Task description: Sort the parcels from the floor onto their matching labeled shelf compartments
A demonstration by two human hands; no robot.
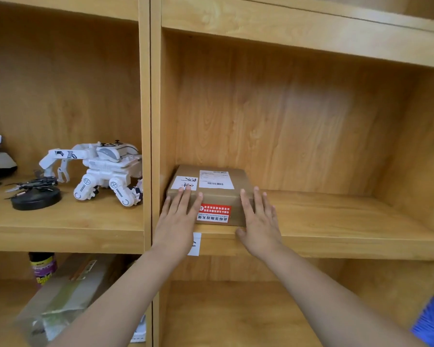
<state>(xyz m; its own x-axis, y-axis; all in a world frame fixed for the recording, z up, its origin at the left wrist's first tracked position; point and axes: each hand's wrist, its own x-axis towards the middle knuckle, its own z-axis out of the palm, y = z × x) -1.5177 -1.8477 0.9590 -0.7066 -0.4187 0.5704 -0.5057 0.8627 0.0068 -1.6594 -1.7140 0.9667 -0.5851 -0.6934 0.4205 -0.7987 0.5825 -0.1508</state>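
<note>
A brown cardboard parcel (pixel 217 196) with white labels on top and a red sticker on its front lies on the wooden shelf (pixel 336 221), in the left front corner of the right compartment. My left hand (pixel 179 221) lies flat against the parcel's front left, fingers spread. My right hand (pixel 259 221) presses flat on its front right corner, thumb at the shelf edge. A white paper label (pixel 195 244) hangs on the shelf's front edge below the parcel, partly hidden by my left hand.
A white toy robot (pixel 103 169) and a black model on a round base (pixel 34 194) stand in the left compartment. Below left lie a plastic-wrapped package (pixel 65 291) and a spray can (pixel 43 267). Something blue (pixel 431 321) shows at the lower right.
</note>
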